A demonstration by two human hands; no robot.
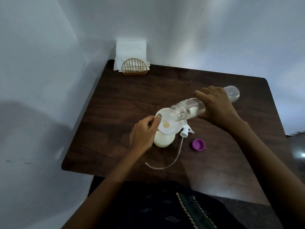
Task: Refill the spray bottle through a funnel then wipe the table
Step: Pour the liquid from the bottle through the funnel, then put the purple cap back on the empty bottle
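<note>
Our left hand [142,133] pinches the white plastic funnel [165,123] steady; our right hand [216,104] grips the tilted clear bottle [186,111], pouring.

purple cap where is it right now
In the head view, the purple cap lies open side up on the table, right of the spray head and its tube.

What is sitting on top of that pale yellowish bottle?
A white funnel sits on the spray bottle, its rim pinched by the left hand. The funnel covers the bottle's neck, so the opening cannot be seen.
</note>
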